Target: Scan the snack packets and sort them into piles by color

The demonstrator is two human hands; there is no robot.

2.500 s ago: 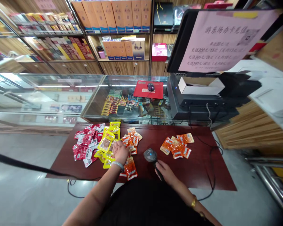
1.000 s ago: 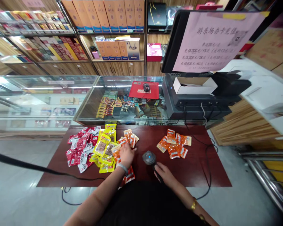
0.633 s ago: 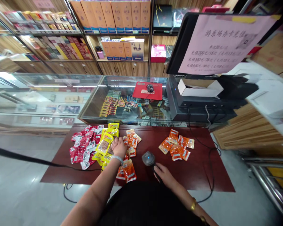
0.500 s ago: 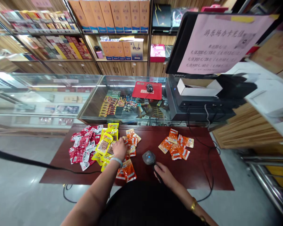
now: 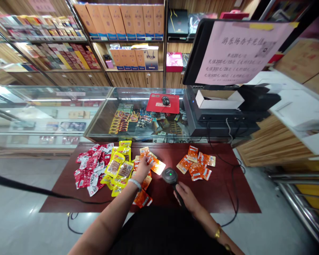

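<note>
My left hand pinches an orange snack packet at its edge, over a loose pile of similar packets. The packet's pale end is lit brightly beside the barcode scanner's head. In my right hand is the black handle of the barcode scanner, which shows a green light on top. Just left of my left hand lie yellow snack packets, and beyond them red and white packets. A separate group of orange packets rests to the right of the scanner.
The dark red table stands against a glass display case. On the case are a red mat with a mouse and a monitor with a pink notice. A black cable runs along the table's right side.
My left hand has moved right from the edge of the yellow packets and now holds an orange packet by the scanner. The scanner's light has turned from blue to green.
</note>
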